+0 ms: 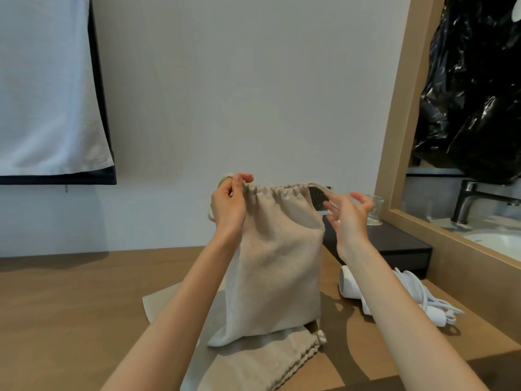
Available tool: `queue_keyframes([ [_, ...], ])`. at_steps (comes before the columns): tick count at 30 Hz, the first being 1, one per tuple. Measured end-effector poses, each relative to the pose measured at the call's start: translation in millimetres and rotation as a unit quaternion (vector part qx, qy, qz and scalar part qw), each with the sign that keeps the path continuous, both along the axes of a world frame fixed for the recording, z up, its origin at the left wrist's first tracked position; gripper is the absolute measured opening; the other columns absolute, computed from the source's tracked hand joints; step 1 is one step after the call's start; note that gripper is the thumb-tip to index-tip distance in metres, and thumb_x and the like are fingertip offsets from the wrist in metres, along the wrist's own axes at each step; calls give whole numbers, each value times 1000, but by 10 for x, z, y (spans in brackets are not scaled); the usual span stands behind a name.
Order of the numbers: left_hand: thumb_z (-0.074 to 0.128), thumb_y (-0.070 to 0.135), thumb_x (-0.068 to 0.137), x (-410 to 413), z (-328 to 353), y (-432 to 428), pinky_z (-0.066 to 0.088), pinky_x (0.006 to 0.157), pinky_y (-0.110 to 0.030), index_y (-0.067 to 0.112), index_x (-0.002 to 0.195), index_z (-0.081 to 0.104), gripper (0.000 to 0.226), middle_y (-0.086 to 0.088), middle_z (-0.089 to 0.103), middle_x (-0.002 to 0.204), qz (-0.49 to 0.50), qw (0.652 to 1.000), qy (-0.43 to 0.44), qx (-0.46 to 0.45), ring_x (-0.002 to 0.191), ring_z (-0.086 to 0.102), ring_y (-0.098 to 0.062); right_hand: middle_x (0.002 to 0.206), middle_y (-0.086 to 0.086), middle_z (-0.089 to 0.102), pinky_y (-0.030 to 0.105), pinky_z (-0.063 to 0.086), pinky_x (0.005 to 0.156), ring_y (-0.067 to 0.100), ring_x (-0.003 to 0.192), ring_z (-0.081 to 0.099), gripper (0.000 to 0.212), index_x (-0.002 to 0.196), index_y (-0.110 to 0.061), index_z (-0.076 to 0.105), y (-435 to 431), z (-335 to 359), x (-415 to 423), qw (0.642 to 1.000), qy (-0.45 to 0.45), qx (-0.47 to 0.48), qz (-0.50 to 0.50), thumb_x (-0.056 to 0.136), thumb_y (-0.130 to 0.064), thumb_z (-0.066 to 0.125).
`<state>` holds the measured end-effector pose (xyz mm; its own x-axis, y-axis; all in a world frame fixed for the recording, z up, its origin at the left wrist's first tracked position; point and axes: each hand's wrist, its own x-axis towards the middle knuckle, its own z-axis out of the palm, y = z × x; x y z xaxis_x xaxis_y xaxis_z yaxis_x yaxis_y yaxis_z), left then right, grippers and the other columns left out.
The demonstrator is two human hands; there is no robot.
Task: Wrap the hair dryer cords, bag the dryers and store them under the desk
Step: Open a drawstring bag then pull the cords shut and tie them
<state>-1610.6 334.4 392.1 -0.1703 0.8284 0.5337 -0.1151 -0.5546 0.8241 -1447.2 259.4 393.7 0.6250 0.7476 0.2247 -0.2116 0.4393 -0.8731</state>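
Hanging over the wooden surface, the drawstring bag looks light and limp, mouth gathered shut; take it at the hem. Below it a second bag lies flat. Right of it lies the white hair dryer, rigid and smooth, its cord bundled. The left grip pinches the bag's top left corner, forearm raised; the right grip, released with fingers spread, hovers beside the top right corner.

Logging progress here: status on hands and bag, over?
Left hand pinches drawstring bag top, right hand open near it. White dryer, cord wrapped, on desk unbagged. Nothing in the way.
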Motion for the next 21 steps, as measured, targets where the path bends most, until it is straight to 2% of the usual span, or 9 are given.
queue_keyframes([
  [3, 41, 28, 101, -37, -22, 33, 38, 61, -6, 18, 88, 68, 32, 7, 59, 82, -11, 1000, 8, 13, 64, 48, 6, 108, 2, 60, 32, 45, 88, 16, 100, 58, 26, 110, -19, 35, -2, -51, -66, 991, -103, -83, 29, 96, -33, 52],
  [5, 41, 29, 101, -43, -37, 22, 37, 60, -5, 15, 90, 69, 33, 7, 59, 83, -19, 999, 17, 19, 62, 47, 8, 101, -2, 53, 24, 42, 76, 10, 92, 51, 32, 111, -15, 44, 8, -56, -166, 974, -183, -124, 40, 95, -42, 50],
  [7, 41, 29, 101, -51, -45, 5, 37, 60, -5, 13, 92, 69, 33, 7, 58, 83, -25, 999, 11, 20, 62, 46, 8, 97, -3, 53, 20, 40, 70, 9, 91, 50, 36, 110, -11, 51, 44, -46, -246, 970, -216, -111, 13, 95, -44, 49],
  [9, 42, 29, 101, -68, -51, -15, 36, 59, -5, 12, 92, 69, 33, 9, 57, 79, -30, 999, 5, 20, 60, 45, 8, 97, -4, 55, 19, 41, 69, 10, 93, 53, 36, 111, -11, 53, 71, -18, -295, 971, -222, -90, -10, 95, -44, 49],
  [13, 41, 31, 101, -86, -62, -58, 35, 58, -5, 13, 93, 69, 34, 5, 56, 81, -33, 999, 9, 21, 60, 43, 7, 99, -8, 52, 15, 39, 68, 0, 85, 49, 35, 118, -12, 47, 88, 30, -330, 974, -209, -82, -12, 96, -39, 48],
  [16, 40, 28, 101, -77, -43, -100, 35, 56, -4, 14, 94, 69, 33, 4, 52, 79, -26, 1000, 1, 15, 58, 43, 9, 99, -1, 57, 22, 38, 77, 9, 91, 51, 40, 109, -5, 61, 124, 65, -341, 975, -206, -83, -3, 98, -40, 45],
  [18, 40, 27, 101, -70, -31, -116, 36, 58, -3, 15, 96, 69, 31, 6, 54, 81, -23, 1000, 0, 15, 60, 45, 11, 103, -5, 60, 22, 38, 83, 9, 100, 52, 33, 105, -12, 67, 139, 122, -360, 979, -189, -70, -3, 98, -37, 47],
  [20, 39, 27, 102, -58, -19, -130, 37, 62, -3, 18, 97, 69, 32, 11, 58, 85, -22, 999, 12, 22, 66, 48, 12, 101, -5, 68, 19, 42, 81, 9, 100, 58, 30, 103, -12, 72, 175, 183, -375, 981, -186, -39, -24, 98, -31, 50],
  [21, 38, 27, 102, -51, -14, -137, 38, 64, -4, 19, 96, 69, 32, 14, 59, 85, -19, 999, 16, 24, 69, 49, 11, 94, -4, 70, 17, 44, 76, 8, 94, 60, 28, 97, -13, 73, 196, 203, -381, 981, -186, -26, -42, 97, -29, 50],
])
